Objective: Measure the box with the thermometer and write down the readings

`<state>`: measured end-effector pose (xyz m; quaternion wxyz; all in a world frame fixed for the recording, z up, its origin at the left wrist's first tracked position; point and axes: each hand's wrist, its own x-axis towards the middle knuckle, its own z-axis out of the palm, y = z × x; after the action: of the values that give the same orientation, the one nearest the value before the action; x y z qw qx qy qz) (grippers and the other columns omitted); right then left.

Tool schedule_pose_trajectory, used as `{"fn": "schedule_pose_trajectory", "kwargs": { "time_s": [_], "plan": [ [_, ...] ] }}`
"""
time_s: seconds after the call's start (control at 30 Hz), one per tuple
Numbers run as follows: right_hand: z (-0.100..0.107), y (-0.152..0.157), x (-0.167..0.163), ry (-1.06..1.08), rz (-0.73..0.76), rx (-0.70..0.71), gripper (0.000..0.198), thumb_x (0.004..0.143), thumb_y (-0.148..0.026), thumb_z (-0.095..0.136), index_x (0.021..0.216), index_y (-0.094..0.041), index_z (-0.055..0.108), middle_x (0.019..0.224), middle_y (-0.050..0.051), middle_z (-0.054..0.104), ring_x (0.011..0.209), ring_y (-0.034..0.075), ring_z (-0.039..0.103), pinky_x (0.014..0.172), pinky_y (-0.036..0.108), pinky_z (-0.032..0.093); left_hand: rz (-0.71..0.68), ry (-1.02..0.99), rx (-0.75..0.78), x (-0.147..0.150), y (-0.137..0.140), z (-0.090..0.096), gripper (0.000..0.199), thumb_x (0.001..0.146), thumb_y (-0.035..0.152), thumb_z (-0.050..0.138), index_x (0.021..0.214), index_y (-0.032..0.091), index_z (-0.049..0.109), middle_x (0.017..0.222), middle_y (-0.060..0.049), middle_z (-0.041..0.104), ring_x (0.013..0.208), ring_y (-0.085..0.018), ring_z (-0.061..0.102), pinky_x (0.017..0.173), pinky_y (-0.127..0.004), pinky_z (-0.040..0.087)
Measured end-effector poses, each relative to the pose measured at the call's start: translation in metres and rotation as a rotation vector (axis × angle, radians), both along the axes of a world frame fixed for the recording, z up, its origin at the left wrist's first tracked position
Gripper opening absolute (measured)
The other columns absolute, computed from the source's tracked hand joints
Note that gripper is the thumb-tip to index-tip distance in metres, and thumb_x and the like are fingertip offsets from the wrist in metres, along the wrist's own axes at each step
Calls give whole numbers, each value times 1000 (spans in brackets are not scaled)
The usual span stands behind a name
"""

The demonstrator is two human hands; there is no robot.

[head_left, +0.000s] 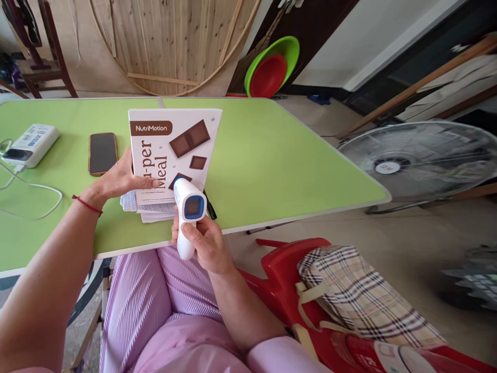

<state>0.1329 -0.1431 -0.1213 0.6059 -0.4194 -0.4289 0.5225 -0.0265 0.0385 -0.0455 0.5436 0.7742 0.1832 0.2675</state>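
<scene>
My left hand (123, 178) grips the left side of a white box (186, 171) marked NutriMotion, its thumb across the front, which has chocolate pieces printed on it. The box is held up over the near edge of the green table. In my right hand (207, 241) is a white infrared thermometer (185, 228) with a blue-framed screen, facing me. Its front end is close to the lower part of the box; I cannot tell whether they touch. Beneath the box lie printed papers (153, 213), partly hidden. A black pen (210, 206) pokes out beside the thermometer.
On the green table (279, 160), a phone (102, 153) lies left of the box, and a white power bank (33, 145) with a cable sits farther left. A standing fan (419, 160) is beyond the right edge. A red chair (274, 269) holding a plaid bag (357, 290) stands at my right.
</scene>
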Motion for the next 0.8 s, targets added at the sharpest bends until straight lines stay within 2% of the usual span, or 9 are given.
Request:
{"fn": "schedule_pose_trajectory", "kwargs": {
  "time_s": [0.23, 0.3, 0.37, 0.47, 0.53, 0.6, 0.7, 0.8],
  "plan": [
    [1, -2, -3, 8, -3, 7, 36, 85, -57, 72, 88, -23, 63, 69, 0, 66, 58, 14, 59, 54, 29, 49, 56, -11, -3, -2, -1, -4, 62, 67, 46, 92, 114, 16, 65, 105, -11, 75, 96, -32, 72, 80, -42, 61],
    [4, -5, 3, 3, -6, 37, 34, 87, -56, 70, 89, -23, 64, 69, 0, 67, 58, 15, 60, 54, 30, 50, 103, -17, 1, -4, 1, -7, 66, 66, 47, 93, 116, 16, 64, 106, -11, 74, 97, -33, 72, 80, -43, 62],
    [10, -5, 18, -64, -69, 85, 33, 88, -56, 68, 90, -23, 66, 71, 1, 68, 59, 15, 61, 54, 31, 51, 169, -42, 34, -6, 5, -12, 71, 64, 48, 94, 119, 16, 62, 110, -12, 73, 102, -35, 72, 85, -47, 62],
    [21, 11, 58, -317, -251, 118, 35, 85, -58, 70, 93, -23, 68, 76, 2, 69, 64, 18, 64, 58, 33, 53, 297, -119, 121, -8, 15, -24, 85, 59, 50, 98, 126, 19, 58, 120, -12, 69, 116, -39, 67, 98, -55, 58],
    [28, 33, 89, -556, -372, 86, 39, 83, -61, 69, 94, -23, 69, 78, 4, 68, 65, 19, 62, 59, 35, 52, 376, -157, 181, -8, 22, -32, 95, 55, 53, 99, 131, 22, 53, 125, -13, 66, 124, -40, 62, 104, -59, 55],
    [32, 57, 114, -855, -457, 9, 38, 82, -54, 73, 99, -21, 70, 87, 6, 70, 76, 23, 64, 68, 39, 54, 433, -165, 232, -9, 27, -37, 99, 54, 54, 99, 134, 23, 49, 129, -12, 63, 128, -40, 60, 107, -62, 52],
    [33, 86, 133, -1244, -466, -212, 32, 86, -45, 70, 102, -18, 71, 92, 10, 69, 82, 26, 64, 73, 42, 52, 501, -124, 281, -10, 30, -41, 95, 56, 51, 98, 131, 21, 48, 131, -13, 61, 128, -40, 59, 110, -66, 47],
    [26, 96, 135, -1461, -432, -328, 31, 89, -43, 68, 107, -18, 71, 97, 11, 68, 82, 27, 65, 73, 41, 52, 522, -91, 292, -11, 31, -43, 89, 57, 49, 98, 126, 20, 49, 131, -14, 61, 129, -41, 58, 112, -67, 45]
  ]
}}
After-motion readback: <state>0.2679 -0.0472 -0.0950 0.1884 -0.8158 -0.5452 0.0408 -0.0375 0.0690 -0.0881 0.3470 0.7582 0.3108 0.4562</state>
